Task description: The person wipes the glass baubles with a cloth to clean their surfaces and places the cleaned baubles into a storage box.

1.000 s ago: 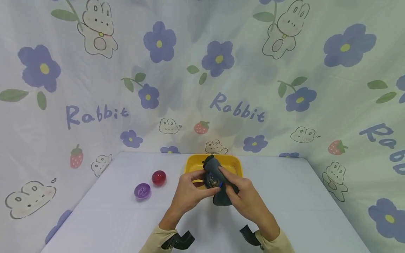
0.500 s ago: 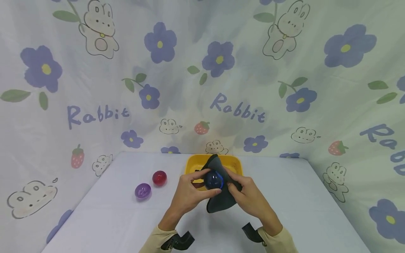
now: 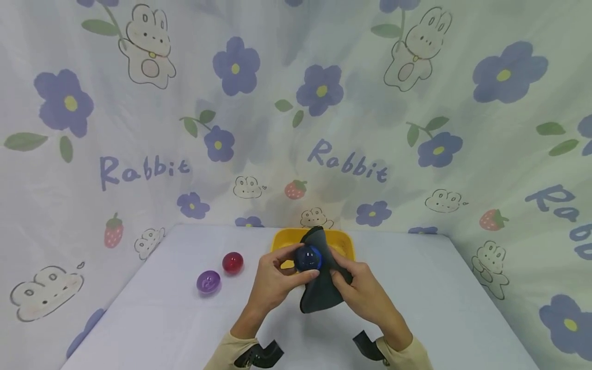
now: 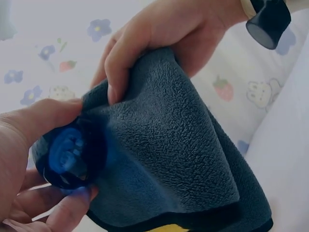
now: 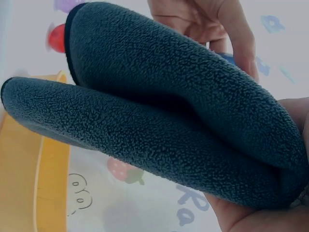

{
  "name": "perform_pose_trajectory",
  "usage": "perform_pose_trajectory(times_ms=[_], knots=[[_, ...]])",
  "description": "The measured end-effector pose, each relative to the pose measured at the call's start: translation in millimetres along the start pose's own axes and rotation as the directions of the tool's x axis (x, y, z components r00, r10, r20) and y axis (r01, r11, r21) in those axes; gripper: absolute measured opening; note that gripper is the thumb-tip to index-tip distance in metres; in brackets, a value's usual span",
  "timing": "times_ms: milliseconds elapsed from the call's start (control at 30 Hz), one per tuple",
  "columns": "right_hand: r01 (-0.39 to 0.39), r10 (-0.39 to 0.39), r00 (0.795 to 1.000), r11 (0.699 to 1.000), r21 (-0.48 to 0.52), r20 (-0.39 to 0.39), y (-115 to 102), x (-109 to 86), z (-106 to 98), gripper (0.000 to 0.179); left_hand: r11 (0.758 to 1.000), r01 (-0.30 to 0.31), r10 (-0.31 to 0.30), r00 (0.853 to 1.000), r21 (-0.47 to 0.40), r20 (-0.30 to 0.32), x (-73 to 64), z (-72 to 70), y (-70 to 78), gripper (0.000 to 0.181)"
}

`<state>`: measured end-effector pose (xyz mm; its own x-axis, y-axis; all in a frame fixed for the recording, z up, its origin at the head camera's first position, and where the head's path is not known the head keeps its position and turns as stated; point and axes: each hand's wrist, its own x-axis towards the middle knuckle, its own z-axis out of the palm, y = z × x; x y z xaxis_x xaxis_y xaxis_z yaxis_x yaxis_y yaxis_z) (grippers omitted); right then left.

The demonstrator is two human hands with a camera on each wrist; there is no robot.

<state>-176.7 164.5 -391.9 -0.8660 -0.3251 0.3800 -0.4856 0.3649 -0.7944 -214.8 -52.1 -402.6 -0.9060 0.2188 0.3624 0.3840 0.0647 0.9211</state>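
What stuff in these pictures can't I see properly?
Head view: part of the yellow tray, hidden by the gray cloth and left hand.
Left wrist view: part of the right hand, behind the cloth.
Right wrist view: most of the blue ball, behind the cloth.
Right wrist view: the purple thing, blurred and cut off by the top edge.

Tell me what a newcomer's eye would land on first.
Probably the glossy blue rounded piece, held in the left grip against the dark grey cloth in the right grip. Next, the yellow tray beyond them, and the red round piece and purple round piece at left.
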Motion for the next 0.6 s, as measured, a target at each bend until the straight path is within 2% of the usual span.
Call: perform_pose_trajectory(times_ms=[167,333,600], knots=[[0.007,-0.008,1.000,0.999,-0.044,-0.020,-2.7,-0.1,0.1,0.052,1.000,0.019,-0.019,1.000,-0.019,-0.006,3.2,-0.3,-1.6,0.053],[-0.008,0.006,1.000,0.997,-0.073,-0.029,-5.3,-2.4,1.8,0.052,0.997,0.074,-0.073,0.997,-0.027,0.009,2.6,-1.9,-4.1,0.053],[-0.012,0.008,0.999,0.997,-0.075,-0.054,-10.2,-4.2,4.8,0.051,0.990,0.127,-0.126,0.992,0.057,-0.020,1.0,-3.3,-5.9,0.054]])
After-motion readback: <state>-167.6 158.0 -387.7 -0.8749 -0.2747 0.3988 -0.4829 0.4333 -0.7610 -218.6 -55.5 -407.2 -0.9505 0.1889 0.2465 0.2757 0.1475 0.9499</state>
